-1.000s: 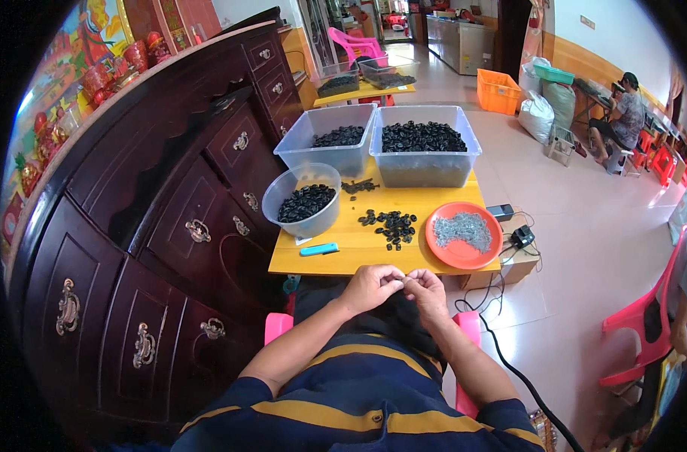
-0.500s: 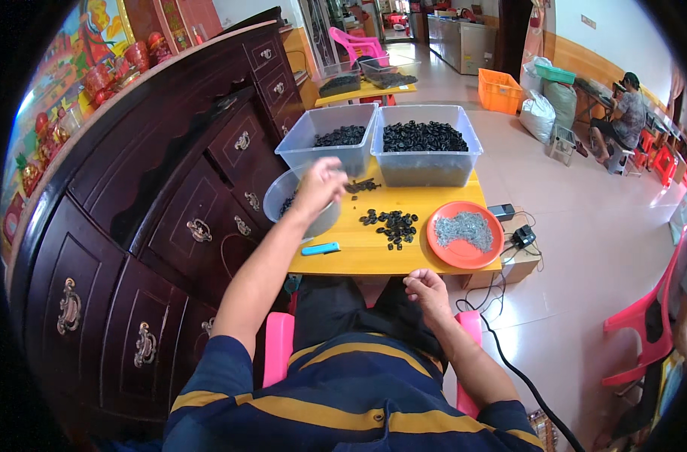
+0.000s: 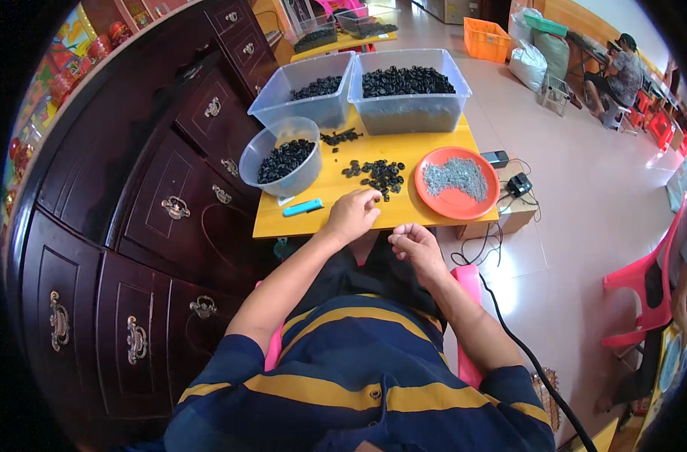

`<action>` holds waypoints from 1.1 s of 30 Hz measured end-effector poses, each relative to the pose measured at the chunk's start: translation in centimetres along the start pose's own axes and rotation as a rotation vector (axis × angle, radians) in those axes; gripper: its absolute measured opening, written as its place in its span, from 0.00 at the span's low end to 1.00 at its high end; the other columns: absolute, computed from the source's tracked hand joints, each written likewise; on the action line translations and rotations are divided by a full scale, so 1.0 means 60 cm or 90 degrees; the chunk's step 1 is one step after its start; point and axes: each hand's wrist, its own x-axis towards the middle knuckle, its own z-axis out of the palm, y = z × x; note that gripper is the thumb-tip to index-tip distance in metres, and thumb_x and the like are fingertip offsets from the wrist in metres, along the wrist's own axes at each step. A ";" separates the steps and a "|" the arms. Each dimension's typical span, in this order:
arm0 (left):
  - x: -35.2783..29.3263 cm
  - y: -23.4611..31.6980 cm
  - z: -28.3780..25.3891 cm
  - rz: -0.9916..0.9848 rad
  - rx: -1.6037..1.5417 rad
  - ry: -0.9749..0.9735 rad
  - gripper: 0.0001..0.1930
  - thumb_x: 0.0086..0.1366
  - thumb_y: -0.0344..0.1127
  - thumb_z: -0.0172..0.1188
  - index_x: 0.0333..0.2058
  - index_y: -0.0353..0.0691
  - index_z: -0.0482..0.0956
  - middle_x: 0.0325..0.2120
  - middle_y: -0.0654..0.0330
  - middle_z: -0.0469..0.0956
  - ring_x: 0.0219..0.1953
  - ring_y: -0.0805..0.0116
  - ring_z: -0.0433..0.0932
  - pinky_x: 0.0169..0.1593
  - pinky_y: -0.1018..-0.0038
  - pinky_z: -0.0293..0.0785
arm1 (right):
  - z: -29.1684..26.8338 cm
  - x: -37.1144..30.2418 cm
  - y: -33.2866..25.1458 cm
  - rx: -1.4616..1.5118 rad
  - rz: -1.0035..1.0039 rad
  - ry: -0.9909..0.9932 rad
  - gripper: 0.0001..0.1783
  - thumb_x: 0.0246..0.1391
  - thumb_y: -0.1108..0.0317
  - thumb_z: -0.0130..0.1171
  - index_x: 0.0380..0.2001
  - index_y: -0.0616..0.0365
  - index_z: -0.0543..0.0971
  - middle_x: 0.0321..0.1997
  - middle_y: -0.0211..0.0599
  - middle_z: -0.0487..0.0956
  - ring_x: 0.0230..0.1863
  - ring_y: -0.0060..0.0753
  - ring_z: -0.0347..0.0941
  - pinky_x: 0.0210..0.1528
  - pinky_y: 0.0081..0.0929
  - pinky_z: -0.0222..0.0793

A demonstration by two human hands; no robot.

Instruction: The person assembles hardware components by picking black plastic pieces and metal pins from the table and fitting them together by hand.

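Note:
My left hand [image 3: 353,217] is at the front of the yellow table, its fingers curled together beside the near end of a loose pile of small black oval pieces [image 3: 383,176]. Just past the table's front edge, my right hand [image 3: 418,251] is closed in a pinch. Whatever either hand may hold is too small or hidden to make out. To the right of the pile lies an orange-red plate [image 3: 450,212] bearing many tiny silvery metal pieces [image 3: 456,179]. A round clear tub [image 3: 277,188] of black pieces stands at the left, and a blue handled tool [image 3: 303,208] lies before it.
Two clear bins [image 3: 409,117] with black pieces stand at the table's back; dark thin bits [image 3: 341,137] lie before them. A dark wooden cabinet [image 3: 151,203] flanks the left side. Right of the table, cables and a black adapter [image 3: 519,185] sit on a box. A person sits far right.
My left hand has come down from over the round tub to the pile's near end, close to my right hand. My right hand stays pinched. The view has tilted lower.

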 end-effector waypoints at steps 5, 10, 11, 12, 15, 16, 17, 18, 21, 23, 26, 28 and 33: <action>0.009 -0.017 0.020 -0.010 0.025 0.025 0.09 0.56 0.33 0.66 0.36 0.40 0.83 0.31 0.54 0.81 0.35 0.53 0.81 0.39 0.61 0.78 | -0.007 0.003 0.005 -0.013 0.006 -0.014 0.05 0.57 0.73 0.62 0.37 0.55 0.76 0.31 0.24 0.76 0.30 0.15 0.70 0.32 0.15 0.63; 0.006 -0.017 0.024 0.031 0.087 0.059 0.07 0.59 0.36 0.63 0.35 0.41 0.83 0.31 0.55 0.81 0.35 0.51 0.81 0.40 0.60 0.78 | -0.008 0.006 0.010 -0.027 0.013 -0.017 0.05 0.57 0.72 0.62 0.36 0.54 0.77 0.32 0.24 0.78 0.31 0.14 0.71 0.33 0.13 0.65; 0.006 -0.016 0.023 0.031 0.108 0.058 0.07 0.60 0.37 0.62 0.34 0.42 0.83 0.31 0.55 0.81 0.35 0.51 0.81 0.40 0.59 0.78 | -0.008 0.006 0.010 -0.028 0.015 -0.014 0.05 0.57 0.72 0.63 0.36 0.54 0.77 0.31 0.23 0.78 0.30 0.14 0.71 0.32 0.13 0.65; 0.007 -0.014 0.022 0.033 0.107 0.057 0.07 0.60 0.37 0.62 0.34 0.42 0.83 0.31 0.55 0.81 0.35 0.51 0.81 0.40 0.59 0.78 | -0.008 0.006 0.010 -0.028 0.018 -0.011 0.05 0.57 0.72 0.63 0.36 0.54 0.77 0.31 0.23 0.78 0.30 0.14 0.71 0.32 0.13 0.65; 0.007 -0.015 0.022 0.039 0.160 0.044 0.06 0.62 0.36 0.61 0.33 0.42 0.82 0.32 0.55 0.81 0.35 0.50 0.81 0.40 0.58 0.78 | -0.006 0.003 0.007 -0.012 0.014 -0.016 0.05 0.57 0.72 0.63 0.35 0.53 0.77 0.31 0.23 0.78 0.29 0.14 0.71 0.32 0.13 0.64; 0.007 -0.017 0.022 0.051 0.176 0.048 0.06 0.62 0.36 0.60 0.32 0.42 0.82 0.32 0.55 0.80 0.35 0.50 0.81 0.39 0.57 0.78 | -0.006 0.004 0.008 -0.010 0.012 -0.012 0.05 0.57 0.72 0.63 0.35 0.53 0.77 0.31 0.23 0.78 0.29 0.14 0.71 0.32 0.13 0.64; 0.007 -0.019 0.023 0.063 0.192 0.052 0.06 0.63 0.36 0.60 0.32 0.42 0.81 0.32 0.55 0.80 0.35 0.50 0.81 0.39 0.57 0.78 | -0.007 0.007 0.011 -0.017 0.011 -0.012 0.05 0.57 0.72 0.63 0.36 0.53 0.77 0.31 0.23 0.78 0.29 0.14 0.71 0.32 0.13 0.64; 0.006 -0.021 0.024 0.067 0.191 0.049 0.06 0.63 0.36 0.60 0.32 0.42 0.81 0.32 0.55 0.80 0.35 0.50 0.81 0.39 0.57 0.78 | -0.009 0.008 0.013 -0.024 0.010 -0.012 0.05 0.57 0.72 0.63 0.36 0.53 0.77 0.31 0.23 0.78 0.29 0.14 0.71 0.32 0.13 0.64; 0.005 -0.020 0.024 0.064 0.177 0.073 0.06 0.63 0.35 0.59 0.32 0.40 0.80 0.32 0.52 0.81 0.35 0.48 0.80 0.37 0.57 0.78 | -0.012 0.010 0.016 -0.015 0.002 -0.008 0.05 0.58 0.72 0.62 0.37 0.53 0.77 0.32 0.24 0.79 0.31 0.14 0.72 0.33 0.13 0.65; 0.001 -0.007 0.024 0.057 0.022 0.123 0.05 0.65 0.33 0.59 0.33 0.38 0.80 0.28 0.54 0.81 0.30 0.56 0.81 0.34 0.63 0.77 | -0.009 0.009 0.013 -0.012 -0.008 0.014 0.05 0.59 0.71 0.62 0.38 0.54 0.76 0.34 0.25 0.79 0.31 0.15 0.72 0.33 0.13 0.65; -0.011 0.041 0.027 -0.113 -0.281 0.013 0.05 0.67 0.31 0.58 0.34 0.36 0.80 0.25 0.60 0.81 0.26 0.71 0.79 0.33 0.71 0.76 | 0.001 0.004 -0.002 0.003 -0.027 0.064 0.06 0.61 0.68 0.61 0.39 0.54 0.76 0.35 0.26 0.79 0.33 0.15 0.72 0.34 0.14 0.66; -0.021 0.077 0.029 -0.146 -0.354 -0.025 0.06 0.67 0.30 0.58 0.35 0.35 0.80 0.24 0.63 0.80 0.26 0.76 0.77 0.32 0.74 0.75 | 0.001 0.003 -0.003 0.017 -0.038 0.094 0.07 0.62 0.67 0.61 0.40 0.55 0.75 0.36 0.27 0.79 0.33 0.15 0.72 0.35 0.15 0.67; -0.023 0.094 0.046 -0.143 -0.392 -0.050 0.06 0.68 0.30 0.58 0.34 0.33 0.80 0.24 0.66 0.79 0.26 0.81 0.75 0.31 0.79 0.74 | -0.018 0.013 0.014 0.068 -0.068 0.093 0.08 0.62 0.63 0.59 0.39 0.55 0.75 0.34 0.27 0.79 0.32 0.16 0.72 0.35 0.17 0.67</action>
